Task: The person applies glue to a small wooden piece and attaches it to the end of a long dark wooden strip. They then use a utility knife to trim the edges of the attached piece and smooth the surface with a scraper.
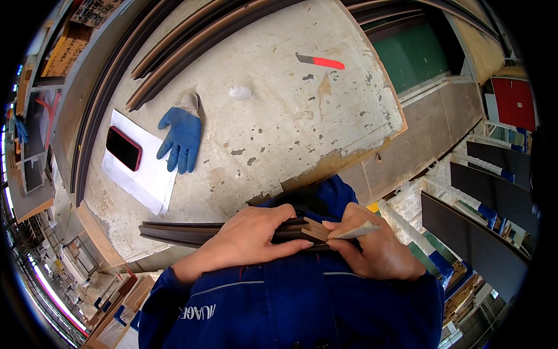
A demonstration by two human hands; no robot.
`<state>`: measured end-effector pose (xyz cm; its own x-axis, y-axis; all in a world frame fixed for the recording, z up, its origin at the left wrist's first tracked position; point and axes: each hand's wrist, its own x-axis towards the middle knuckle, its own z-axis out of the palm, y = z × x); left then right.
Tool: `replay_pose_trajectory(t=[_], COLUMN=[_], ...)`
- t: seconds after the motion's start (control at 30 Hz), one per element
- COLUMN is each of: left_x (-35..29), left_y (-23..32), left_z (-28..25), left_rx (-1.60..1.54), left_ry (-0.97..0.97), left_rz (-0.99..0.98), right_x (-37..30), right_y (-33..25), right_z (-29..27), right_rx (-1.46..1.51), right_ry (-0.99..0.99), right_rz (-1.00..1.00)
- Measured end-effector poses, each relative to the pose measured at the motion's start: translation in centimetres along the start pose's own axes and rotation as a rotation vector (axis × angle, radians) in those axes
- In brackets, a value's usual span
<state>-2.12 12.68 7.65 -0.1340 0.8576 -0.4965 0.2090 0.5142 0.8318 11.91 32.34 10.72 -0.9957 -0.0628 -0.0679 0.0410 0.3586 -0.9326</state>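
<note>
Close to my body lies a dark brown moulding strip (177, 232), roughly level, its cut end showing pale bare wood (314, 229). My left hand (247, 234) is closed around the strip near that end, thumb along the near side and fingers over the far side. At the cut end, my right hand (372, 247) pinches a folded piece of beige sandpaper (361, 230). The fingertips press it against or right beside the bare wood; exact contact is hidden. Part of the sheet sticks out past the fingers to the right.
On the worn pale worktable (279, 128) are a blue-coated glove (183, 136), a phone (124, 148) on white paper (148, 180), a small white bottle (240, 92) and a red-and-black utility knife (321, 61). More dark mouldings (192, 46) lie at the far left. Dark panels (471, 232) stand on racks at right.
</note>
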Motion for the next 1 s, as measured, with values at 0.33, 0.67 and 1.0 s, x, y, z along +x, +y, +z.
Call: replay_pose_trajectory(t=[0.33, 0.67, 1.0], left_x=[-0.10, -0.14, -0.10], left_y=[0.29, 0.21, 0.22], left_z=[-0.14, -0.19, -0.25], left_rx=[-0.004, 0.000, 0.022], left_ry=[-0.019, -0.019, -0.001], left_rz=[-0.016, 0.003, 0.017], right_x=[0.05, 0.31, 0.35], right_y=[0.00, -0.52, -0.22], right_z=[0.00, -0.37, -0.40], right_rx=[0.009, -0.007, -0.017], right_ry=[0.004, -0.021, -0.029], right_rz=[-0.025, 0.010, -0.017])
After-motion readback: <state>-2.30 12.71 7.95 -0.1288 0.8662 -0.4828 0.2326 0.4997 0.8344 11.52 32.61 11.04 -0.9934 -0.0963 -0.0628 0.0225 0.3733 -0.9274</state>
